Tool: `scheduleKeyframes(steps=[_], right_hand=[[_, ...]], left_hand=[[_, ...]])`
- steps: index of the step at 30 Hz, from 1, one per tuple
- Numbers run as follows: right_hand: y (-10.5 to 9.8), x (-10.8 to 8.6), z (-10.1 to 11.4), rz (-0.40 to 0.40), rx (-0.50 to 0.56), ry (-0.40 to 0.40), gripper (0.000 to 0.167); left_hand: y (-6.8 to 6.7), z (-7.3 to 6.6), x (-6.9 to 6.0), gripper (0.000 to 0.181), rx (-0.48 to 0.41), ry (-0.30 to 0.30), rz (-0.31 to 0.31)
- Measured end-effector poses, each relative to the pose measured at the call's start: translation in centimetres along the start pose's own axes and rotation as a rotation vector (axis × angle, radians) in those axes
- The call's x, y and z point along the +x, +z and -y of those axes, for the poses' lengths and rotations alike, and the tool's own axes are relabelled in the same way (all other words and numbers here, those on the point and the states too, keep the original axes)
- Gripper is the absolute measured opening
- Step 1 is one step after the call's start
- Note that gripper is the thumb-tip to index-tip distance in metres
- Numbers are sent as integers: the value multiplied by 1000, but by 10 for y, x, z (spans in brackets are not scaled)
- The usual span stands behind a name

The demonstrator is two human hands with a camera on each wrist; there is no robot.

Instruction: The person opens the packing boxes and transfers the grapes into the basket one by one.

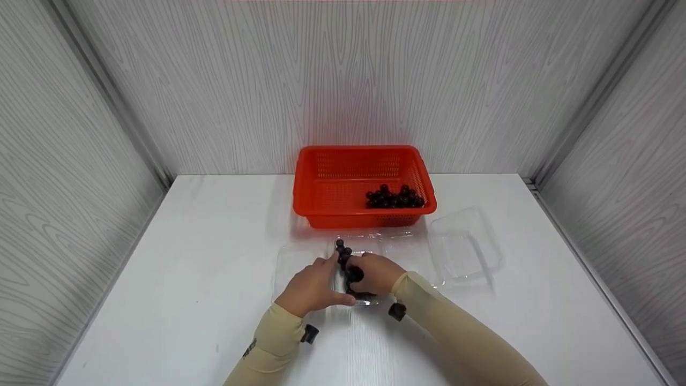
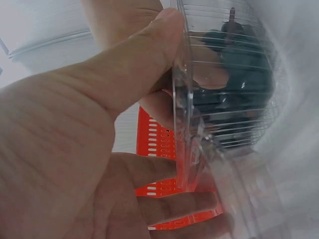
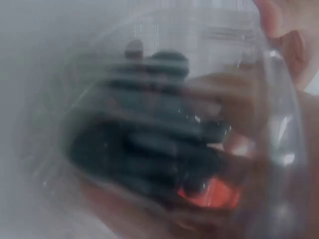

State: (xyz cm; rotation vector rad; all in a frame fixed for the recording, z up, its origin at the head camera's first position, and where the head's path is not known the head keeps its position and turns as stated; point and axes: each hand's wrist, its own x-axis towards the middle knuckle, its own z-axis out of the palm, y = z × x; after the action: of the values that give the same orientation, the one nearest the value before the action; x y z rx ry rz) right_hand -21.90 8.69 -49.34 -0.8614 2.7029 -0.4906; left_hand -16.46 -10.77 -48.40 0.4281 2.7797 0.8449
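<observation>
A clear plastic clamshell box (image 1: pixel 366 303) lies on the table below the basket. A bunch of dark grapes (image 1: pixel 343 256) is in it, one end reaching toward its far left corner. My right hand (image 1: pixel 377 273) reaches into the box from the right and grips the grapes, its fingertips partly hidden among them. My left hand (image 1: pixel 311 287) spans the box's left side, thumb straight along the near rim and fingers stretched toward the far side. Through the clear wall, the left wrist view shows grapes (image 2: pixel 244 74) and a stem; the right wrist view is blurred.
Behind the box stands a red plastic basket (image 1: pixel 343 221) with more dark grapes (image 1: pixel 394 199) in its right part. To the right lies another clear clamshell (image 1: pixel 410 254) with its lid (image 1: pixel 463 249) spread flat. White panels (image 1: pixel 353 80) enclose the table (image 1: pixel 177 300).
</observation>
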Motion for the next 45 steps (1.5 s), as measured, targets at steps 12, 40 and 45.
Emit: scheduleKeyframes(steps=[12, 40, 45], right_hand=[[6, 0, -4, -44, -4, 1, 19], [8, -17, -10, -148, 150, -109, 22], [7, -21, -10, -156, 166, -114, 23]], left_hand=[[1, -2, -2, 113, 11, 19, 0], [5, -2, -2, 110, 52, 85, -36], [4, -2, -2, 111, 68, 68, -38]])
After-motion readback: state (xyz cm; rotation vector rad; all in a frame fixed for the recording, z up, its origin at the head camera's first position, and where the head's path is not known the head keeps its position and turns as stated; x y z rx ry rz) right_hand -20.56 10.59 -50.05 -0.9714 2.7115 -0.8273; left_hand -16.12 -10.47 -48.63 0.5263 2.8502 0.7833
